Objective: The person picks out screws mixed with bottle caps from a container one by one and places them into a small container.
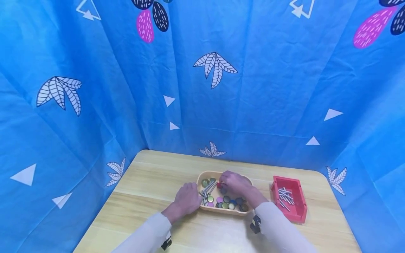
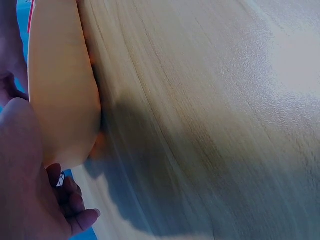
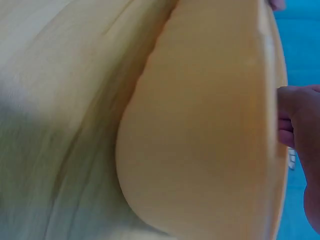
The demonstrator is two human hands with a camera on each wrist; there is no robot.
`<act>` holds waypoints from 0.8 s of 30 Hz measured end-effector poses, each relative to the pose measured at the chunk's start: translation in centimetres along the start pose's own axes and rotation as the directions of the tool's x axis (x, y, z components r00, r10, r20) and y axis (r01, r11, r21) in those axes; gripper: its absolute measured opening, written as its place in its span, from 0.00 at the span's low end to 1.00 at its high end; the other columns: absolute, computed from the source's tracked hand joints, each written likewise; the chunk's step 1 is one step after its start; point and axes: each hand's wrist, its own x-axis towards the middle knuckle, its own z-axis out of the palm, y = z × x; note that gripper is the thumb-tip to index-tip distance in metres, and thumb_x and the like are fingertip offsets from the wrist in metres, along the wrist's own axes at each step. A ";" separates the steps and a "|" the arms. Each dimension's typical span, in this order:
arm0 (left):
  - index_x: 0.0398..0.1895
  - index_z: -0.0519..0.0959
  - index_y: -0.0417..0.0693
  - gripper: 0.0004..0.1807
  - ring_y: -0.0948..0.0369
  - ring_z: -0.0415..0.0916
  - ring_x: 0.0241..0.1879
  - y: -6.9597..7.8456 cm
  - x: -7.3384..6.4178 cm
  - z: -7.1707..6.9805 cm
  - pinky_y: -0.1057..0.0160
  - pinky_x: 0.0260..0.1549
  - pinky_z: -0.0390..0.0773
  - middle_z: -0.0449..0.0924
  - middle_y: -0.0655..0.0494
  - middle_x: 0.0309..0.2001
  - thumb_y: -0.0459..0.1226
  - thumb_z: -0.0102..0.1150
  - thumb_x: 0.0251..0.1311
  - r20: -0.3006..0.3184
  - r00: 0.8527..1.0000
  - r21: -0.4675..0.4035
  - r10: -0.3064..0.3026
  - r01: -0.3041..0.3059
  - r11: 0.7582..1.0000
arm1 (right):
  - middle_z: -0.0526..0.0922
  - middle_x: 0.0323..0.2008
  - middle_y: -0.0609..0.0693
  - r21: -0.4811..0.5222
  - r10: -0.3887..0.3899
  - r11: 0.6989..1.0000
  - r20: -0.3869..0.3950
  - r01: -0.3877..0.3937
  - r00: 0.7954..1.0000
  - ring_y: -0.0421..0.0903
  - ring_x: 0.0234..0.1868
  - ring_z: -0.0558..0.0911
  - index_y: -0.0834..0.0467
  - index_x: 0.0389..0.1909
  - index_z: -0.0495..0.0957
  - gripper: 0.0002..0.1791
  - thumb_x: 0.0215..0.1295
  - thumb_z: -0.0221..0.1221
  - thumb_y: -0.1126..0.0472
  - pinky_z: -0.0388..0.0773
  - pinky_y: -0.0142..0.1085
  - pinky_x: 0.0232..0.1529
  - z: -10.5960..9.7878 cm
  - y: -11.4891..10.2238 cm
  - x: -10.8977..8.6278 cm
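Observation:
A pale orange tray [image 1: 221, 211] holds loose bottle caps [image 1: 226, 205] in several colours, and long metal screws [image 1: 209, 189] lie at its left end. My left hand [image 1: 190, 197] grips the tray's left end; in the left wrist view its thumb side lies against the tray wall [image 2: 65, 90], with the fingers curled below. My right hand [image 1: 235, 182] reaches over the tray's far side with bent fingers inside. A red cap [image 1: 219, 185] shows right by its fingertips. In the right wrist view the tray wall [image 3: 195, 120] hides those fingertips, so I cannot tell whether they pinch anything.
To the right of the tray stands a red bin [image 1: 300, 207] with several metal screws [image 1: 285, 196] inside. Both stand on a light wooden table [image 1: 152, 175]. Blue patterned cloth [image 1: 269, 88] hangs behind the table and along its sides.

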 end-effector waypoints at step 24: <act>0.37 0.73 0.38 0.15 0.58 0.63 0.26 -0.1 0.3 0.2 0.64 0.24 0.65 0.68 0.52 0.29 0.43 0.54 0.60 -0.005 1.000 0.029 0.024 -0.024 0.999 | 0.85 0.47 0.41 -0.048 -0.051 0.997 0.154 0.059 0.987 0.38 0.47 0.82 0.45 0.46 0.83 0.08 0.75 0.58 0.50 0.82 0.35 0.53 3.2 -0.4 2.5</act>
